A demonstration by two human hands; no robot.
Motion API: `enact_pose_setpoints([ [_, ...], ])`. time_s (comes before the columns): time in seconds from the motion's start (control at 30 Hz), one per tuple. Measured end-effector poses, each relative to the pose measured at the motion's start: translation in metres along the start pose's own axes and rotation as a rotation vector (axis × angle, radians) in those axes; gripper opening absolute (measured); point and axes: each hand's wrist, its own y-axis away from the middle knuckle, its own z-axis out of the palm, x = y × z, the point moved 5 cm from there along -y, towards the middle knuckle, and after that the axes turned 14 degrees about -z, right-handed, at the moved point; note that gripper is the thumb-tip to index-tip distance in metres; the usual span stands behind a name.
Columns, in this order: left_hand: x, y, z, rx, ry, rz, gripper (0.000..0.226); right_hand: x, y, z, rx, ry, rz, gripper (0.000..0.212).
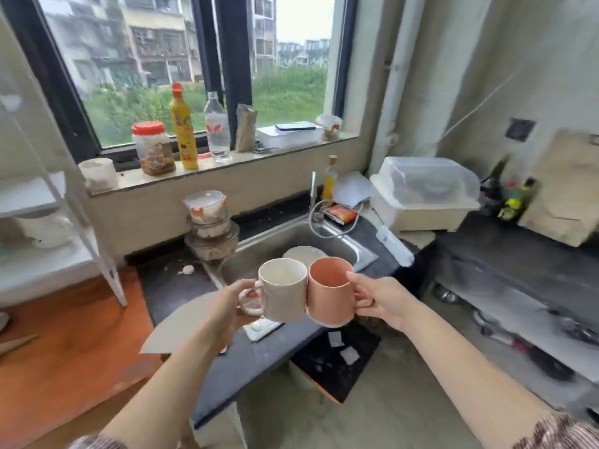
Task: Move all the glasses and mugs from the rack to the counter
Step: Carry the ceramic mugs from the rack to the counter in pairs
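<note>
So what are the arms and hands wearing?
Both forearms are bare. The left hand and right hand have no gloves, and I can see no rings or watch. Near the bottom edge, each arm comes out of a striped sleeve, pushed up toward the elbow.

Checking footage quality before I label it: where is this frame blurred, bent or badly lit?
Head view: daylight from the window, no harsh glare; the white mug and pink mug are fairly sharp, the right-hand shelves are smeared, and the wide lens bows the window frame and the rack.
</note>
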Motion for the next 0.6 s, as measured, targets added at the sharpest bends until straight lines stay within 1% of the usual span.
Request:
enact_pose_setpoints([
  [0.07, -0.014, -0.002, 0.059, -0.071, -0.043, -0.016, 0.013, 0.003, 0.023, -0.062, 0.091, 0.019, -0.001, 0.039],
  [0.13, -0.026, -0.003, 0.118, -0.149, -0.087, -0.014, 0.017, 0.007, 0.046, -0.120, 0.189, 0.017, 0.005, 0.042],
  [0.33, -0.059, -0.003, 0.289, -0.362, -0.203, -0.045, 0.014, 0.023, 0.108, -0.264, 0.503, -0.078, 0.006, 0.029],
  [0.4, -0.069, -0.004, 0.340, -0.407, -0.237, -0.064, 0.015, 0.031, 0.122, -0.303, 0.613, -0.096, 0.005, 0.030],
  [0.5, -0.085, -0.012, 0.411, -0.436, -0.254, -0.078, 0.011, 0.042, 0.135, -0.358, 0.767, -0.127, -0.013, 0.028],
  [0.6, -0.099, -0.027, 0.481, -0.473, -0.253, -0.101, 0.009, 0.053, 0.138, -0.414, 0.902, -0.149, -0.014, 0.032],
])
